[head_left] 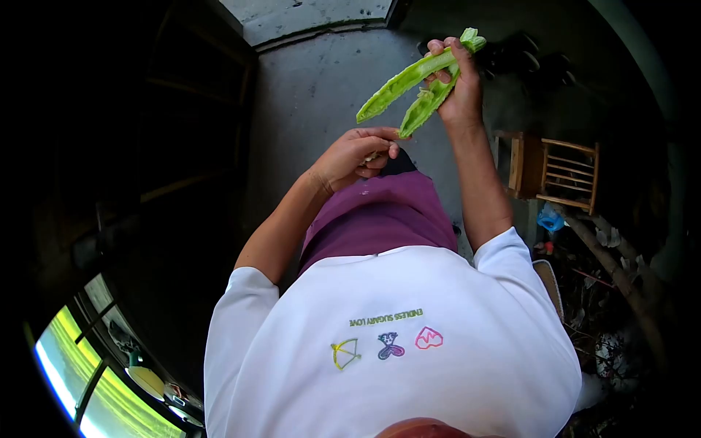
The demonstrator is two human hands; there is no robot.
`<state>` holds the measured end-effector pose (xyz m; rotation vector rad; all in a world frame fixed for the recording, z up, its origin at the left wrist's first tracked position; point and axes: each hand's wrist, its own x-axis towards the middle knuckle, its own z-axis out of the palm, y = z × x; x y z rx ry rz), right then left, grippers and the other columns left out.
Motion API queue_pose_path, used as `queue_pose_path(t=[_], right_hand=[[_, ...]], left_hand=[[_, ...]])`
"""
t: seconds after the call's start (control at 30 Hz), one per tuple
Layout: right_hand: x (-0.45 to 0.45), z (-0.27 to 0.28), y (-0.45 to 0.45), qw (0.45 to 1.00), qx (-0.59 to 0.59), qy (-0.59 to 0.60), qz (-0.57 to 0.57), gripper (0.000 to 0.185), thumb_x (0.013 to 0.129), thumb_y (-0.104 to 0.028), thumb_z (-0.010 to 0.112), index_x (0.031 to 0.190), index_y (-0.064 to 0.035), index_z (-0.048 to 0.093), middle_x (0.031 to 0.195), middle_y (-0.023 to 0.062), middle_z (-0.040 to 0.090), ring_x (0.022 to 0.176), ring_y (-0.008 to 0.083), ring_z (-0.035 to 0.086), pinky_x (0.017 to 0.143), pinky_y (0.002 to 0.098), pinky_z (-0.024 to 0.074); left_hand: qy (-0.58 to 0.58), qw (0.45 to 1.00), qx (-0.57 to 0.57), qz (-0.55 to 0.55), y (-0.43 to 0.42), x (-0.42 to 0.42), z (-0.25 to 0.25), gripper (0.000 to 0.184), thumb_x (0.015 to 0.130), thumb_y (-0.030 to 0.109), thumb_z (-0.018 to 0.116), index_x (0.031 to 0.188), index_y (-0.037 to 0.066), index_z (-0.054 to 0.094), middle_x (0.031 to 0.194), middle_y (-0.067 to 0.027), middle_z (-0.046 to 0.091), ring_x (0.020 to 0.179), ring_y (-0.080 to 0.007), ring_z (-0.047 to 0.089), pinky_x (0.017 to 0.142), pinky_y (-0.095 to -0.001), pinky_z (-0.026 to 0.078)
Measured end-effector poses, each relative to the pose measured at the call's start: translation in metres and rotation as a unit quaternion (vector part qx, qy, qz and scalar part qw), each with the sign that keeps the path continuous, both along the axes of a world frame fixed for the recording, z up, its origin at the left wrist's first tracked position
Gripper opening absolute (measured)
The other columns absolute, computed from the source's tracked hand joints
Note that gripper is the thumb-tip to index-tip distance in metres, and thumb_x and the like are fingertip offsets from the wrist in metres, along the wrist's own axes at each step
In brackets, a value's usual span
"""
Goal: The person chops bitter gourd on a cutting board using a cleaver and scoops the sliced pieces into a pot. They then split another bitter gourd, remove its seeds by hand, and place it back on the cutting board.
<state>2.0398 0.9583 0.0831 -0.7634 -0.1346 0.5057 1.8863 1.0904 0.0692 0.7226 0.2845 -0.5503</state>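
Note:
My right hand [461, 91] is closed around one end of a split bitter melon [409, 82], light green with a bumpy skin. Its two long halves spread apart like a V toward the lower left, their hollow insides showing. A bit of pale pith clings inside the nearer half. My left hand [358, 159] is lower and to the left, its fingers curled around some whitish pulp [371, 157], mostly hidden. One finger of it reaches out to the tip of the nearer half and appears to touch it.
A small wooden chair [569, 174] stands at the right, near a blue item [550, 217] and a heap of branches [621, 263]. Dark shoes [529, 58] lie at the upper right. Grey floor [314, 95] stretches ahead to a doorway [314, 18]. A window [109, 394] is at the lower left.

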Motion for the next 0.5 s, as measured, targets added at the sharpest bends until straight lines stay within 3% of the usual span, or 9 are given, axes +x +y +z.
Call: queue_pose_path(t=[0.17, 0.2, 0.3, 0.43, 0.5], right_hand=[[0.05, -0.014, 0.034, 1.0, 0.019, -0.012, 0.018, 0.012, 0.083, -0.022, 0.059, 0.086, -0.0112, 0.053, 0.082, 0.0047, 0.058, 0.051, 0.0057, 0.036, 0.052, 0.0232, 0.0345], [0.062, -0.015, 0.045, 1.0, 0.01, -0.012, 0.011, 0.012, 0.083, -0.021, 0.058, 0.086, -0.0109, 0.053, 0.082, 0.0046, 0.058, 0.052, 0.0058, 0.036, 0.053, 0.0231, 0.0349], [0.097, -0.012, 0.083, 1.0, -0.003, -0.008, -0.012, 0.012, 0.084, -0.02, 0.058, 0.083, -0.0098, 0.053, 0.08, 0.004, 0.058, 0.052, 0.006, 0.037, 0.053, 0.0227, 0.0358], [0.145, -0.017, 0.115, 0.996, -0.072, 0.012, -0.043, 0.013, 0.084, -0.019, 0.058, 0.079, -0.008, 0.053, 0.074, 0.002, 0.057, 0.053, 0.005, 0.038, 0.05, 0.0221, 0.0362], [0.171, -0.019, 0.127, 0.996, -0.077, 0.014, -0.051, 0.013, 0.084, -0.019, 0.058, 0.08, -0.0078, 0.053, 0.074, 0.0016, 0.056, 0.051, 0.0043, 0.038, 0.049, 0.0215, 0.0363]], left_hand=[[0.01, 0.994, 0.054, 0.096, 0.028, 0.073, -0.016, 0.024, 0.089, 0.021, 0.05, 0.102, 0.003, 0.06, 0.071, 0.002, 0.049, 0.05, -0.0037, 0.033, 0.039, -0.0176, 0.022], [0.001, 0.993, 0.063, 0.101, 0.035, 0.09, -0.015, 0.028, 0.088, 0.03, 0.054, 0.098, 0.005, 0.061, 0.068, 0.0032, 0.048, 0.048, -0.0036, 0.032, 0.039, -0.0187, 0.023], [-0.023, 0.989, 0.108, 0.098, 0.06, 0.145, -0.023, 0.031, 0.085, 0.035, 0.058, 0.096, 0.006, 0.06, 0.064, 0.0039, 0.047, 0.048, -0.0036, 0.034, 0.04, -0.0198, 0.025], [-0.028, 0.963, 0.238, 0.124, 0.076, 0.212, -0.023, 0.035, 0.081, 0.033, 0.064, 0.097, 0.003, 0.059, 0.071, 0.0012, 0.055, 0.054, -0.0051, 0.048, 0.045, -0.0184, 0.036], [-0.025, 0.969, 0.21, 0.131, 0.081, 0.238, -0.022, 0.034, 0.08, 0.027, 0.066, 0.099, 0.0, 0.059, 0.077, -0.0007, 0.058, 0.061, -0.0057, 0.052, 0.052, -0.0187, 0.042]])
